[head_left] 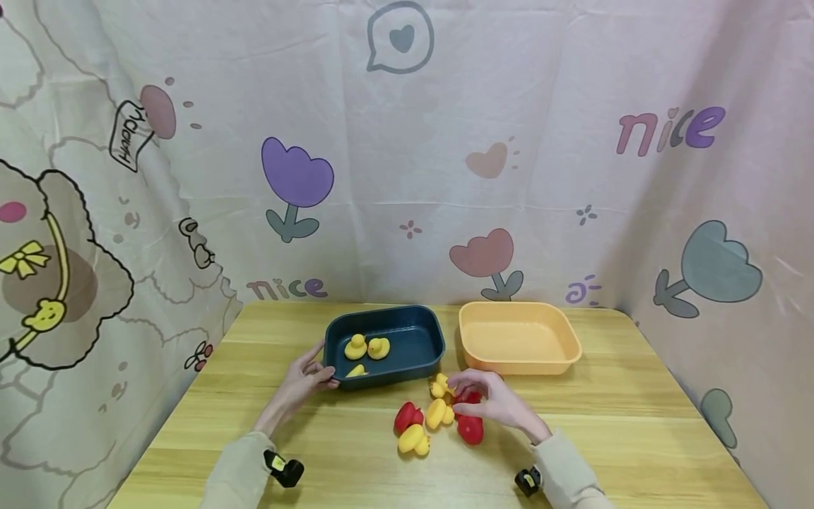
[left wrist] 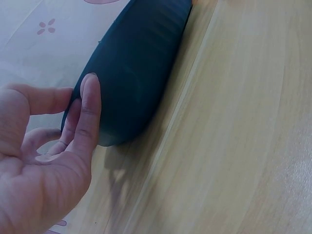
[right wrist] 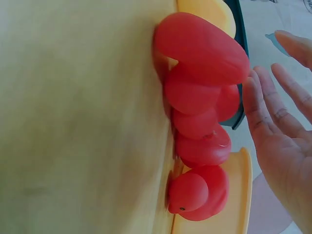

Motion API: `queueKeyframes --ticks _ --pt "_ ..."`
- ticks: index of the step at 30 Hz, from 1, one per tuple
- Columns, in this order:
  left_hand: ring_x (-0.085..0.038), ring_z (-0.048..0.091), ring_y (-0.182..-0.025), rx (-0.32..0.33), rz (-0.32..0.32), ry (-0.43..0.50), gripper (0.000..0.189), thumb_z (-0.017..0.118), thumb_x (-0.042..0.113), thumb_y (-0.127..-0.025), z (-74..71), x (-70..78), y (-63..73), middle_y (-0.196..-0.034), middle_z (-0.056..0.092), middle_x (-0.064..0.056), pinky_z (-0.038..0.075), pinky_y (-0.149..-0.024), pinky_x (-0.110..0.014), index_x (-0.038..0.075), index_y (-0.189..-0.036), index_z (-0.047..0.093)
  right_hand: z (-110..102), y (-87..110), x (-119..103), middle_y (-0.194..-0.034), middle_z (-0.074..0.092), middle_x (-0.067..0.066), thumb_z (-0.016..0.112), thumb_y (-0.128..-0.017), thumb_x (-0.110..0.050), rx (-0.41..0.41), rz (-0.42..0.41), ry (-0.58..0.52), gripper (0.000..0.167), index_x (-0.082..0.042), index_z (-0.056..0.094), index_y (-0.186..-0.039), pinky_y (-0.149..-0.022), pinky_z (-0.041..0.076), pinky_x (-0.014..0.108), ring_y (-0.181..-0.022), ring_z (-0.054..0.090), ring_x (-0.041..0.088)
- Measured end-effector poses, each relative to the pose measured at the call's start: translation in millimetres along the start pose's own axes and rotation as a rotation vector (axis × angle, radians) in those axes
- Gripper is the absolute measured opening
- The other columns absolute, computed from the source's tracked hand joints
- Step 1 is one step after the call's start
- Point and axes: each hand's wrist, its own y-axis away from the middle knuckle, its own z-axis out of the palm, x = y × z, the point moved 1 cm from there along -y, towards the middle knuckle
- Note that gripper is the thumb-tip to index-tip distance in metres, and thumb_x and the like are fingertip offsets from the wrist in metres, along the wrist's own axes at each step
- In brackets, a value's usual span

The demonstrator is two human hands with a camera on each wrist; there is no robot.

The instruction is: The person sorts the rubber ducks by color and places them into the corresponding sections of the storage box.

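Note:
My left hand pinches the rim of a dark blue tray at its left front corner, thumb and fingers on either side of the wall in the left wrist view. Inside that tray sit three yellow toy ducks. My right hand hovers over loose toy ducks on the table, its fingers slightly bent and nothing held. Under and beside it are red ducks and yellow ducks. The right wrist view shows a row of red ducks close to the fingertips; the hand partly hides some in the head view.
A pale orange tray stands at the back right, beside the blue one. Both are on a wooden table, near its back edge. A printed curtain hangs behind and at the sides.

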Motion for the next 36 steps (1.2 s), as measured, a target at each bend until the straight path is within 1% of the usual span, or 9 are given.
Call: queueKeyframes --ticks 4,5,10,15,19,23,26,30,36 --pt "-0.012 0.072 -0.083 0.002 0.000 0.004 0.079 0.054 0.001 -0.101 -0.5 -1.1 0.0 -0.085 0.054 -0.001 0.063 -0.083 -0.025 0.008 -0.163 0.005 4 0.4 2 -0.109 0.071 0.023 0.078 -0.087 -0.013 0.008 -0.002 0.014 0.040 0.005 0.066 -0.119 -0.080 0.060 0.024 -0.091 0.067 0.031" --pt "-0.013 0.072 -0.083 0.002 0.000 0.005 0.079 0.054 0.001 -0.101 -0.6 -1.3 0.1 -0.085 0.054 -0.001 0.063 -0.084 -0.025 0.008 -0.163 0.005 5 0.3 2 -0.109 0.071 0.023 0.079 -0.086 -0.014 0.011 0.008 0.015 0.040 0.004 0.066 -0.119 -0.081 0.059 0.023 -0.092 0.067 0.030" --pt "-0.013 0.072 -0.082 0.004 0.000 0.012 0.079 0.054 0.001 -0.101 -0.2 -1.6 1.0 -0.085 0.053 -0.001 0.063 -0.083 -0.025 0.008 -0.163 0.005 9 -1.4 1 -0.108 0.071 0.023 0.079 -0.086 -0.013 0.015 0.024 -0.009 0.040 0.006 0.066 -0.119 -0.081 0.062 0.026 -0.092 0.068 0.035" --pt "-0.011 0.072 -0.081 0.007 0.001 0.012 0.078 0.054 0.000 -0.101 -0.2 -1.5 1.2 -0.085 0.053 0.000 0.063 -0.082 -0.024 0.008 -0.163 0.006 13 -3.1 -3 -0.108 0.072 0.024 0.079 -0.085 -0.010 0.022 0.040 -0.027 0.037 0.006 0.067 -0.117 -0.077 0.062 0.022 -0.091 0.070 0.037" --pt "-0.011 0.072 -0.081 0.005 0.002 0.016 0.078 0.054 0.001 -0.101 -0.3 -1.2 1.3 -0.085 0.053 0.000 0.063 -0.082 -0.024 0.009 -0.163 0.006 14 -4.8 -3 -0.108 0.073 0.022 0.079 -0.086 -0.010 0.028 0.062 0.004 0.036 0.004 0.068 -0.117 -0.076 0.062 0.020 -0.091 0.071 0.034" --pt "-0.011 0.072 -0.082 0.006 0.002 0.013 0.079 0.054 0.001 -0.101 -0.1 -0.7 1.1 -0.085 0.053 0.000 0.063 -0.082 -0.024 0.008 -0.163 0.005 14 -6.7 -3 -0.107 0.074 0.018 0.081 -0.084 -0.011 0.021 0.069 0.047 0.035 0.002 0.070 -0.115 -0.079 0.064 0.026 -0.090 0.072 0.030" --pt "-0.011 0.072 -0.082 0.009 0.002 0.009 0.079 0.054 0.001 -0.101 0.0 -0.6 0.7 -0.085 0.053 -0.001 0.063 -0.082 -0.024 0.008 -0.163 0.006 14 -9.1 -1 -0.107 0.075 0.015 0.081 -0.084 -0.014 0.004 0.071 0.094 0.035 0.001 0.071 -0.114 -0.081 0.064 0.028 -0.089 0.072 0.024" --pt "-0.011 0.072 -0.082 0.007 0.002 0.011 0.078 0.054 0.002 -0.102 0.3 -0.1 0.7 -0.085 0.052 -0.001 0.063 -0.082 -0.024 0.007 -0.163 0.005 13 -12.6 -1 -0.105 0.076 0.013 0.082 -0.084 -0.017 -0.038 0.081 0.139 0.035 0.000 0.072 -0.113 -0.080 0.063 0.025 -0.087 0.072 0.020" --pt "-0.010 0.072 -0.083 0.000 -0.002 0.008 0.079 0.054 0.003 -0.102 0.2 0.6 1.0 -0.086 0.052 0.000 0.063 -0.083 -0.024 0.008 -0.163 0.004 13 -17.3 -4 -0.103 0.076 0.012 0.083 -0.084 -0.017 -0.093 0.104 0.149 0.036 0.002 0.072 -0.112 -0.077 0.063 0.023 -0.085 0.070 0.017"
